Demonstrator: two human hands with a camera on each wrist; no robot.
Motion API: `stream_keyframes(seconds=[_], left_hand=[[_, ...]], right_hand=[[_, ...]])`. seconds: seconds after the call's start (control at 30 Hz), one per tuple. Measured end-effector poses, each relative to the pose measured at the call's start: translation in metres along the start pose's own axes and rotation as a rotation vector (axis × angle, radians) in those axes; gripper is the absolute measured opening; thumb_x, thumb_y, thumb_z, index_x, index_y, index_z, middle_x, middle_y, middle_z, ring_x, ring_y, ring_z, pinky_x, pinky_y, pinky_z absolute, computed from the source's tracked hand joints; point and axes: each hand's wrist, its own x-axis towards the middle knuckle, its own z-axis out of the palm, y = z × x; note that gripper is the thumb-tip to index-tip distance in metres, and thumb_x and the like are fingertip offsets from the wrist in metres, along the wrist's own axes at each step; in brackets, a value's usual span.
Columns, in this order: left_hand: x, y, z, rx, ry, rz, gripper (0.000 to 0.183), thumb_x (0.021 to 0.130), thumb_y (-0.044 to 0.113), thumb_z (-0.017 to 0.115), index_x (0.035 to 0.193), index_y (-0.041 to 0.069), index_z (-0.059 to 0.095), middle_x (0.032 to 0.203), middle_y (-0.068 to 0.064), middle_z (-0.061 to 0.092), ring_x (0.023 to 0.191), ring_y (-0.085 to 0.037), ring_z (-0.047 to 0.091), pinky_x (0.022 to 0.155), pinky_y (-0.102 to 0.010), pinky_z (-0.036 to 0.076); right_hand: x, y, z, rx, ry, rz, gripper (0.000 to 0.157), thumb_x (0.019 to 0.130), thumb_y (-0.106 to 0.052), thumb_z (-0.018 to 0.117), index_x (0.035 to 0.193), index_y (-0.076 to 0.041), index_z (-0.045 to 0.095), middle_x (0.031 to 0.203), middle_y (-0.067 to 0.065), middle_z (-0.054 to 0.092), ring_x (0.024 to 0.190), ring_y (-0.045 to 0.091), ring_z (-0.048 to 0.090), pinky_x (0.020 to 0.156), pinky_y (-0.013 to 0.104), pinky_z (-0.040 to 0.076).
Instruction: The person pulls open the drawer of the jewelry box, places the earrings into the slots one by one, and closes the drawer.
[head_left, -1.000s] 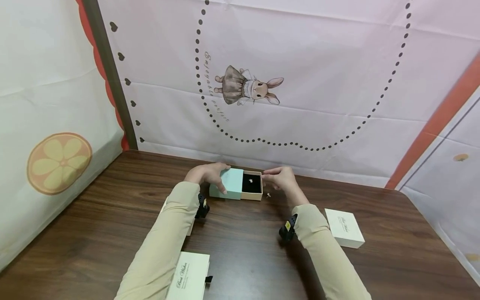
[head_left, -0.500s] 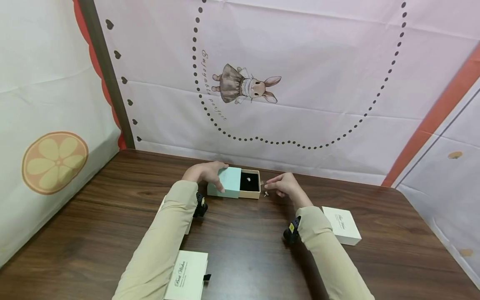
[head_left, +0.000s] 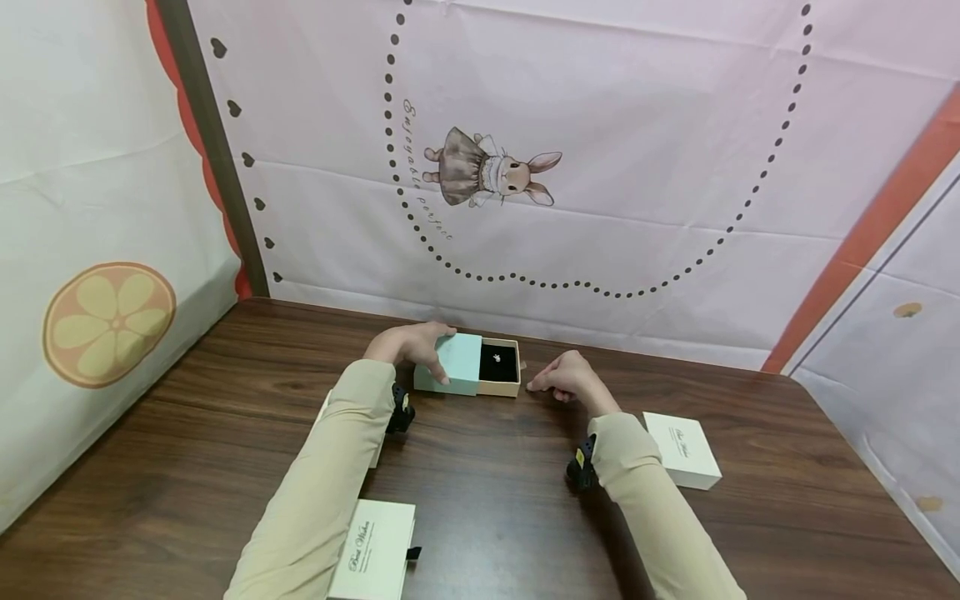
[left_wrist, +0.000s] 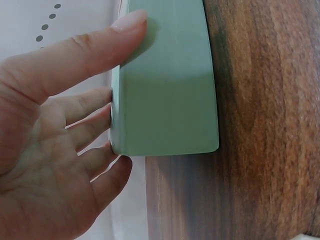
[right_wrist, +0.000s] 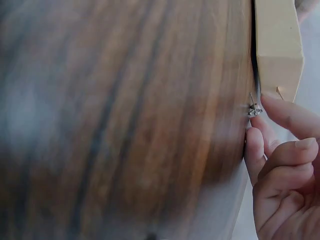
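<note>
At the back of the table lies a mint-green jewellery box, its cream inner drawer slid partly out to the right. A small silvery earring sits on the black pad inside the drawer. My left hand holds the box's green sleeve, with the thumb across one face and the fingers along another in the left wrist view. Just right of the drawer, my right hand pinches a sparkly stud earring at its fingertips, low by the table top. Its thin pin points upward in the right wrist view.
A white lettered box stands right of my right forearm. Another white box with a black ribbon tab lies at the front left. A third pale box is mostly hidden under my left forearm. A printed cloth hangs behind the table.
My right hand has drawn back from the drawer's end and come down onto the loose earring, which its fingers now cover in the head view. My left hand stays on the box.
</note>
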Motion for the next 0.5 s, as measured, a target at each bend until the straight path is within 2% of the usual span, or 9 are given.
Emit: stream_keyframes(seconds=[0.23,0.5], left_hand=[[0.0007,0.0007,0.0001,-0.009,0.001,-0.01,0.09,0.073,0.012,0.077,0.145,0.011,0.023,0.15,-0.013,0.013,0.136,-0.032,0.013,0.104,-0.046,0.025],[-0.0006,0.0012,-0.0008,-0.002,-0.005,-0.027,0.09,0.073,0.013,0.076,0.145,0.012,0.022,0.151,-0.012,0.012,0.137,-0.031,0.012,0.104,-0.046,0.025]], right_hand=[[-0.0008,-0.0025,0.0028,-0.056,0.022,0.004,0.016,0.07,-0.015,0.075,0.062,-0.004,0.067,0.039,-0.003,0.045,0.035,0.006,0.039,0.038,0.02,0.036],[-0.0054,-0.0033,0.0012,0.015,-0.032,-0.033,0.011,0.076,-0.008,0.069,0.074,0.002,0.07,0.044,-0.002,0.048,0.037,0.005,0.04,0.038,0.019,0.036]])
